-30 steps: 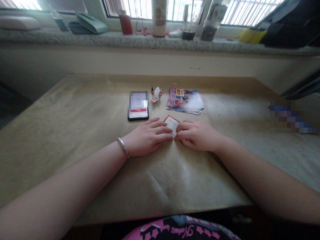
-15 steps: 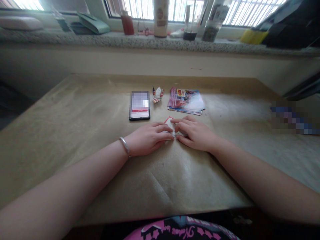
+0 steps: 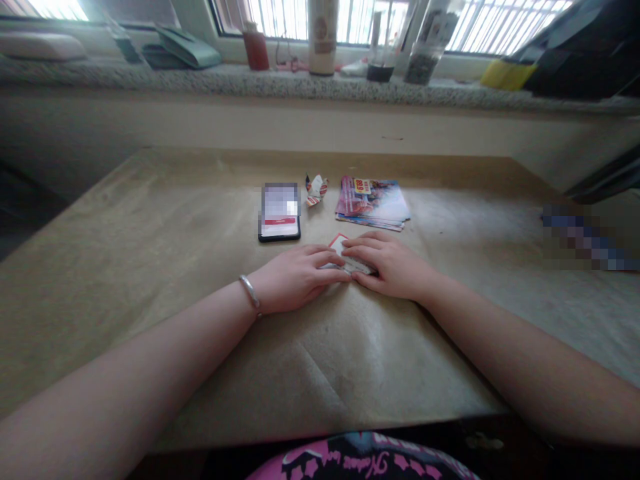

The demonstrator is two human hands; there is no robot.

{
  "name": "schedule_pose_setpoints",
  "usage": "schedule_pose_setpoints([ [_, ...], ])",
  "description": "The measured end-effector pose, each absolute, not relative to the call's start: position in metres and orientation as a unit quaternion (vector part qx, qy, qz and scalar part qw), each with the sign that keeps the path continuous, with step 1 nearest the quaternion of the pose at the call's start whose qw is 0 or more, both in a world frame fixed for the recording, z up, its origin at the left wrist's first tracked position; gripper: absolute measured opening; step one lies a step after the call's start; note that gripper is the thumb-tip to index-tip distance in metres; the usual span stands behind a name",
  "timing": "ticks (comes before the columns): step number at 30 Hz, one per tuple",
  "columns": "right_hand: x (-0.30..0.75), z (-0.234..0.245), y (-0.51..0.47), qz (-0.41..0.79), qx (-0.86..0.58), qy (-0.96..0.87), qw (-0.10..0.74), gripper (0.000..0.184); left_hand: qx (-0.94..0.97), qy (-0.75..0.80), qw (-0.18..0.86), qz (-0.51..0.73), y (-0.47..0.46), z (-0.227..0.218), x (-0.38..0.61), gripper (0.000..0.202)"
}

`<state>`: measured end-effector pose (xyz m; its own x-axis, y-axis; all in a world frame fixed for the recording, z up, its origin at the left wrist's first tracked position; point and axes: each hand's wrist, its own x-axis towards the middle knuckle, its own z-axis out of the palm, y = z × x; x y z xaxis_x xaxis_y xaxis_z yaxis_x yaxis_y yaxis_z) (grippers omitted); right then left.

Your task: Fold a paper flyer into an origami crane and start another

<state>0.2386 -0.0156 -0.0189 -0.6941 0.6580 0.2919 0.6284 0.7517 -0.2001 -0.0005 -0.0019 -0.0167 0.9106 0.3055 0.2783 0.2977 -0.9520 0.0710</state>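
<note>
A small piece of folded paper (image 3: 336, 245), white with a red edge and some print, lies on the table between my two hands. My left hand (image 3: 300, 275), with a silver bangle at the wrist, holds its left side, fingers on top and thumb near the front edge. From the right, my right hand (image 3: 387, 263) presses on the paper, its fingertips near the middle and its thumb at the front corner. The thumbs almost meet. Both hands cover much of the paper, so its full shape is hidden.
Beyond my hands are a phone (image 3: 280, 212), a small folded paper piece (image 3: 316, 190) and a stack of printed flyers (image 3: 373, 200). Bottles and jars, including a tall bottle (image 3: 322, 40), line the stone windowsill (image 3: 280, 79). A blurred-out item (image 3: 585, 240) lies at the right.
My right fingers have shifted slightly along the paper, and more of its printed white surface shows beneath them. The left hand has barely moved.
</note>
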Motion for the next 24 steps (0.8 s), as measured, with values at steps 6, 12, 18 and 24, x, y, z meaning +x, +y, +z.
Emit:
schedule_pose_setpoints([
  [6,0.2313,-0.0234,-0.0113,0.047,-0.347,-0.918,0.189,0.032,0.980,0.157,-0.006,0.125,0.0027,-0.0099,-0.0096,0.031],
  [12,0.2288,-0.0213,-0.0141,0.034,-0.366,-0.911,0.189,0.033,0.976,0.161,-0.009,0.144,0.0012,-0.0124,-0.0075,0.034],
  [18,0.2315,-0.0205,-0.0116,0.043,-0.356,-0.913,0.193,0.032,0.971,0.186,0.029,0.149,-0.0002,-0.0149,-0.0069,0.031],
  [24,0.2327,-0.0216,-0.0109,0.052,-0.356,-0.913,0.193,0.032,0.966,0.185,0.086,0.161,0.0027,-0.0152,-0.0074,0.027],
])
